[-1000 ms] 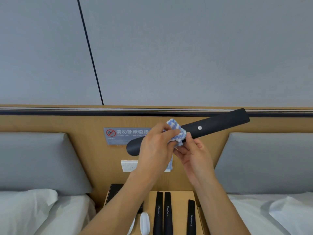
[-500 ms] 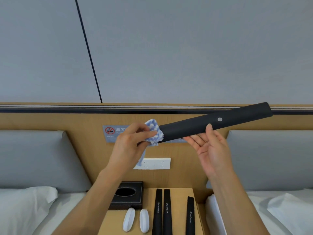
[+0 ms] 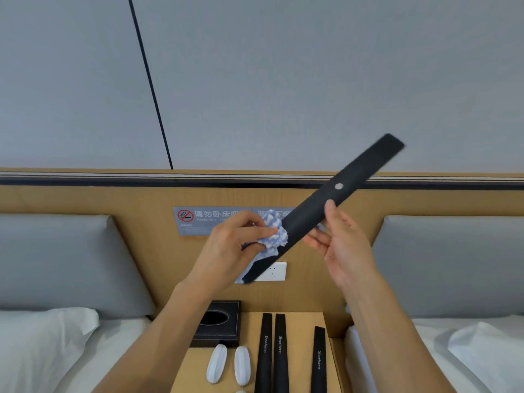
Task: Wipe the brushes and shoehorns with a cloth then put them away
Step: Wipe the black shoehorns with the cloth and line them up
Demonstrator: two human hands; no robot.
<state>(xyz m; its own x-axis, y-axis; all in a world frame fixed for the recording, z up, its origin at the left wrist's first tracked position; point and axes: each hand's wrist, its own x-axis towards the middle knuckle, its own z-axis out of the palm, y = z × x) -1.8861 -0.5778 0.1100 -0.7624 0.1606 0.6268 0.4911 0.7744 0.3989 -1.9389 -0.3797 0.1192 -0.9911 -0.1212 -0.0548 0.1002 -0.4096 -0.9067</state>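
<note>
A black shoehorn [image 3: 326, 208] is held tilted above the nightstand [image 3: 300, 324].
It is pinched by the right hand [image 3: 344, 245]; a checked cloth [image 3: 273, 236] is gripped against it by the left hand [image 3: 232, 251].

1. A wooden headboard panel [image 3: 85, 199] spans the wall.
2. A grey no-smoking sign [image 3: 198, 221] is fixed on it.
3. A white wall socket [image 3: 273, 271] sits below the sign.
4. A black tissue box [image 3: 217, 324] stands on the wooden nightstand [image 3: 300, 330].
5. Grey cushions [image 3: 56, 262] and white pillows [image 3: 42, 344] flank it.
</note>
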